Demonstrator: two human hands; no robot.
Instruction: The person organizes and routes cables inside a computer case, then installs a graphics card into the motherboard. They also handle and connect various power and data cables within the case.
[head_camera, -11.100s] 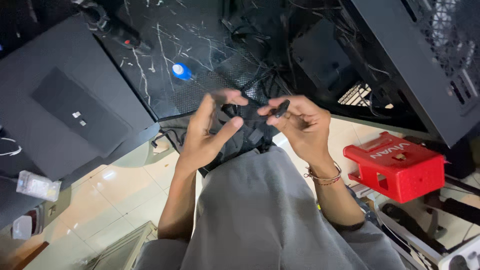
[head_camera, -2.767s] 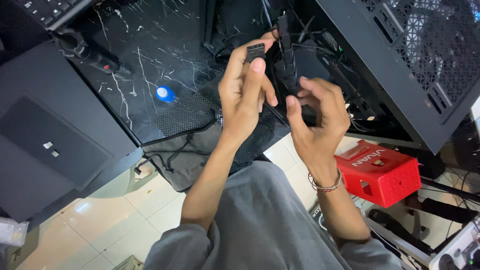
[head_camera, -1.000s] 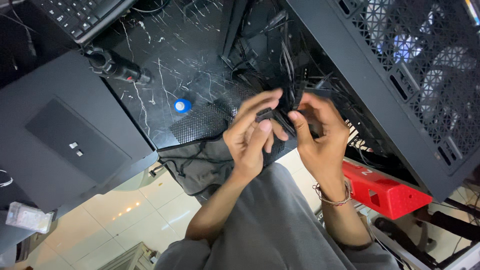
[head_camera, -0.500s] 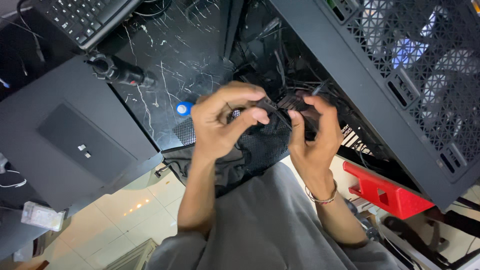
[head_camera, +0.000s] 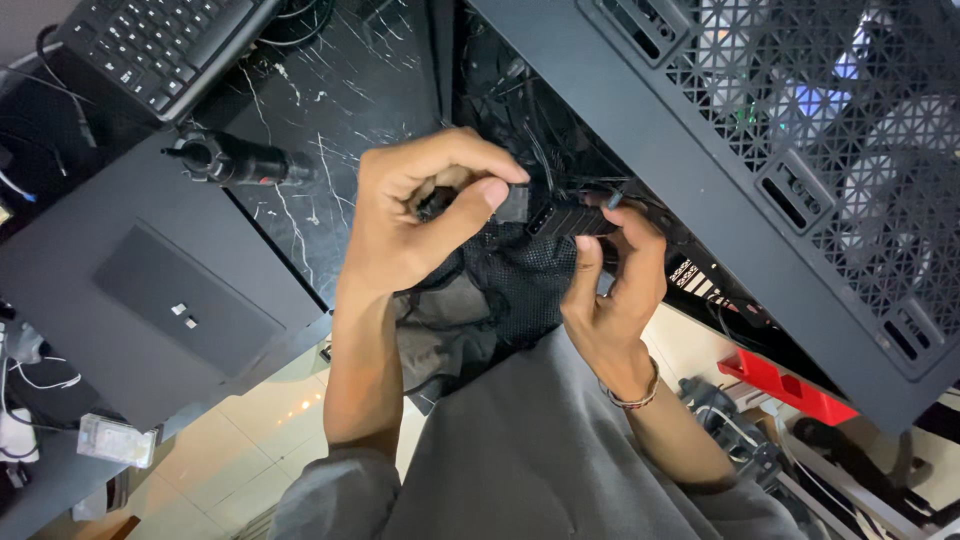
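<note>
Two hands meet at the open side of the black computer case (head_camera: 800, 150), above the dark marbled worktop (head_camera: 340, 110). Her left hand (head_camera: 420, 220) has its fingers clenched on one black connector (head_camera: 512, 203); the right hand (head_camera: 615, 280) is grasping the mating black plug (head_camera: 570, 218), the two pieces just touching.

I count one black mesh-sided computer case (head_camera: 790, 150), one black keyboard (head_camera: 160, 45) and one black cylindrical tool (head_camera: 240, 162). My two hands (head_camera: 420, 220) hold two black cable connectors (head_camera: 565, 218).
</note>
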